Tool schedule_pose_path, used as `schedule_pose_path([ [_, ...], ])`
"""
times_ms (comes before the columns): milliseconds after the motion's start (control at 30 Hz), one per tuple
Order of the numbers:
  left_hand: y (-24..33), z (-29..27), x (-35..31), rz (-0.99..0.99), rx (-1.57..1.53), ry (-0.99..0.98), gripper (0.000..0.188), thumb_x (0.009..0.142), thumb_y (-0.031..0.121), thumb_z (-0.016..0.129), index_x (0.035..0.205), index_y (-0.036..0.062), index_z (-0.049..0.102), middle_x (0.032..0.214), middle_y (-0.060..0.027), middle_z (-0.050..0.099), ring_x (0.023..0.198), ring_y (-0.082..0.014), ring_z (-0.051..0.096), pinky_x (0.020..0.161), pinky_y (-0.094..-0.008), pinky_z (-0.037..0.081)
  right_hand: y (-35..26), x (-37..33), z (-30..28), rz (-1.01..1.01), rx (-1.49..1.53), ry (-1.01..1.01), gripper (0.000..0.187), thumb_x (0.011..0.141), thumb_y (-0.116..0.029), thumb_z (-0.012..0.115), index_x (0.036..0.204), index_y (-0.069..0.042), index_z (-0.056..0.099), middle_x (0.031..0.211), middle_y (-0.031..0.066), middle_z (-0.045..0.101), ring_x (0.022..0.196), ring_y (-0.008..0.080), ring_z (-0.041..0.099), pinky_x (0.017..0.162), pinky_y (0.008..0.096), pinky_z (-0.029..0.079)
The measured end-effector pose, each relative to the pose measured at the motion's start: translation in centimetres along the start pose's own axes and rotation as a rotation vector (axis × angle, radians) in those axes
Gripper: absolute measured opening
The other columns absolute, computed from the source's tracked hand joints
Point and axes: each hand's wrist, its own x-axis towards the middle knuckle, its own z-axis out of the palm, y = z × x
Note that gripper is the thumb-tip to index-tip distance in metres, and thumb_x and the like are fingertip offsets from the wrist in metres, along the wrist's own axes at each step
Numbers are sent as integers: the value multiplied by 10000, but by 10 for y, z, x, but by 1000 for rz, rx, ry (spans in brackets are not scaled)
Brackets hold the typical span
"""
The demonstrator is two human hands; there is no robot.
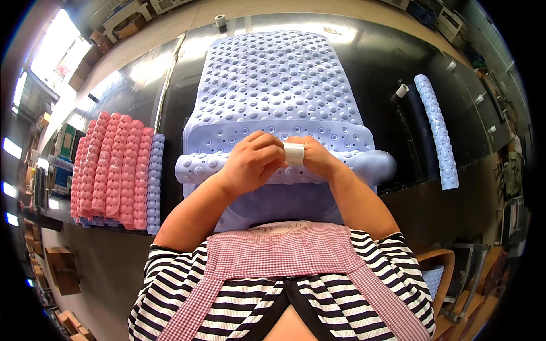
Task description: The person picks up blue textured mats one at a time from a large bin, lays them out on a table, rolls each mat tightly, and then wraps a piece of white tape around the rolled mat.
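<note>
A light-blue bath mat [278,79] with round raised cups lies lengthwise on the table in front of me. Across its near part rests a rolled-up blue mat [199,169], its right end blurred. Both hands are above this roll, close together. My right hand [314,157] is closed on a roll of clear tape [294,153]. Just left of the tape, my left hand [254,158] is closed with its fingers curled in. Its fingertips are turned away, so what they pinch is hidden. More blue mat [267,204] shows between the roll and my apron.
Several rolled pink mats [116,170] are stacked at the left, beside a rolled blue mat [154,184]. Another blue roll [437,131] lies at the right of the black table [392,62]. Tape rolls stand at the far edge [220,21] and the right [402,91].
</note>
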Motion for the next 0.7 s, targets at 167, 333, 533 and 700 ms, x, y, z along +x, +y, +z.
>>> schedule_pose_path([
  [167, -12, 15, 13, -465, -240, 23, 154, 850, 54, 759, 899, 29, 615, 832, -80, 641, 709, -190, 610, 689, -326, 509, 4, -3, 9, -338, -525, 139, 794, 784, -301, 827, 1453, -42, 487, 1246, 163, 653, 1117, 245, 629, 982, 378, 485],
  [333, -67, 31, 23, -829, -188, -273, 213, 900, 195, 746, 944, 23, 627, 802, -84, 643, 742, -197, 612, 705, -356, 504, 13, -42, 40, -637, -818, 373, 1318, 708, -402, 880, 1630, -51, 6, 1568, 267, 367, 1427, 415, 389, 1181, 480, 286],
  [533, -86, 63, -18, -621, 125, -705, 300, 793, 324, 819, 946, 94, 703, 1014, -91, 688, 963, -320, 661, 861, -417, 519, 32, -77, 69, -687, -875, 380, 1357, 686, -480, 877, 1618, -9, 10, 1477, 233, 492, 1311, 378, 507, 1087, 478, 352],
  [700, -72, 58, -1, -657, 306, -710, 398, 755, 306, 845, 1049, 93, 683, 1076, -119, 694, 1027, -331, 667, 882, -429, 520, 36, -68, 63, -651, -867, 373, 1219, 714, -455, 860, 1601, 7, 164, 1227, 137, 676, 1115, 312, 623, 1019, 453, 393],
])
